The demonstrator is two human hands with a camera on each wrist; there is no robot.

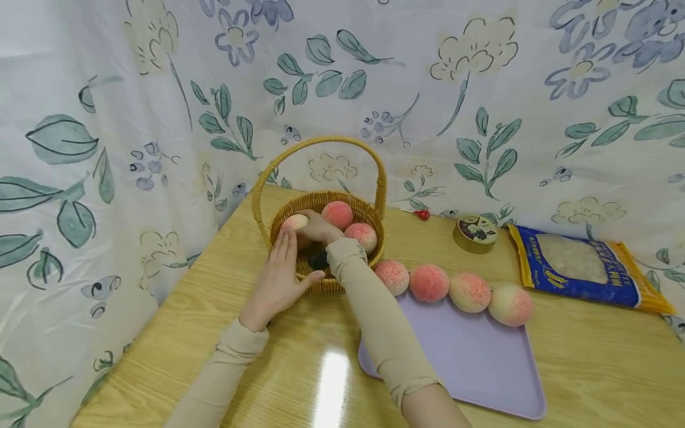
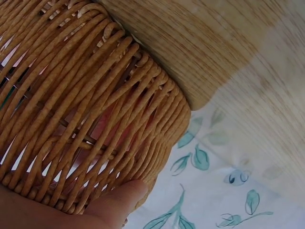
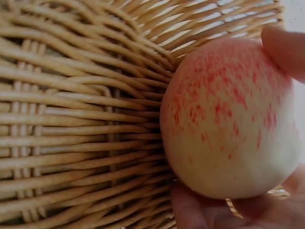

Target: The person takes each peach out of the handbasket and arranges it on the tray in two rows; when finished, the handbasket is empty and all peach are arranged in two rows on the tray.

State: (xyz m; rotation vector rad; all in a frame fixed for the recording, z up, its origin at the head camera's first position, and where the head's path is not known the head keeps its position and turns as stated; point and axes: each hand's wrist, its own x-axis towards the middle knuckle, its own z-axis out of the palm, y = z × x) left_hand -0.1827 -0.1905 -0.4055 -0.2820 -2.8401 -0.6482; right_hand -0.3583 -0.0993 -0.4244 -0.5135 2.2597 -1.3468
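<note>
A round woven basket [image 1: 327, 288] with a tall arched handle stands on the table. Inside it, my right hand [image 1: 317, 227] holds a pink-and-cream peach [image 3: 228, 119] against the wicker on the left side; thumb and fingers wrap it in the right wrist view. Two more peaches, a pink one [image 1: 338, 214] and a speckled one [image 1: 361, 237], lie in the basket's right half. My left hand [image 1: 278, 280] rests at the basket's left front rim, fingers straight and thumb spread. The left wrist view has a digit [image 2: 121, 200] along the wicker wall [image 2: 86, 105].
Several peaches [image 1: 470, 292] line the far edge of a lilac tray [image 1: 481, 362] right of the basket. Behind are a round tin [image 1: 475, 233], a small red object [image 1: 423, 214] and a blue-and-yellow packet [image 1: 583, 267]. Flowered cloth [image 1: 417, 89] hangs behind the wooden table [image 1: 605, 362].
</note>
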